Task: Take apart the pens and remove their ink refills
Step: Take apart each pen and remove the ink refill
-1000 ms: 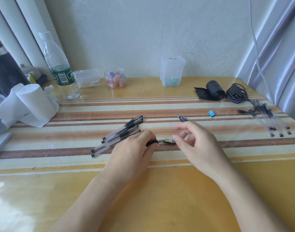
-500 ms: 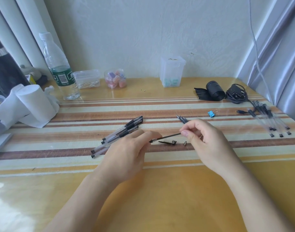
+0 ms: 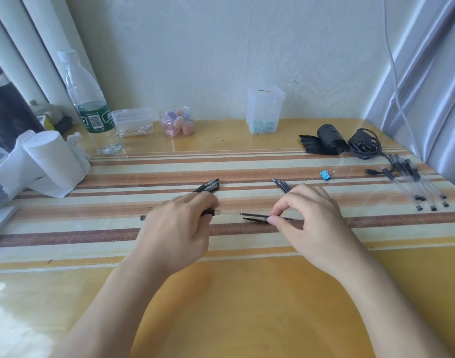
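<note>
My left hand (image 3: 179, 228) grips a clear pen barrel, whose black end (image 3: 143, 217) sticks out to the left. A thin ink refill (image 3: 236, 213) runs from the barrel's mouth to my right hand (image 3: 309, 223), which pinches its right end between thumb and forefinger. Just under the refill a black pen cap (image 3: 254, 218) lies on the striped table (image 3: 247, 306). Whole black-capped pens (image 3: 208, 186) lie behind my left hand, mostly hidden by it. Loose refills (image 3: 280, 184) lie behind my right hand. Several emptied clear barrels (image 3: 417, 182) lie at the far right.
A water bottle (image 3: 89, 104), white paper rolls (image 3: 50, 156) and small plastic boxes (image 3: 133, 122) stand at the back left. A clear container (image 3: 265, 109) stands at the back middle. A black roll (image 3: 329, 140), a coiled cable (image 3: 363, 146) and a blue binder clip (image 3: 325, 174) lie at the back right.
My right hand took the refill's tip and drew it out of the barrel. My left hand has slid left with the barrel, so more of the refill shows.
</note>
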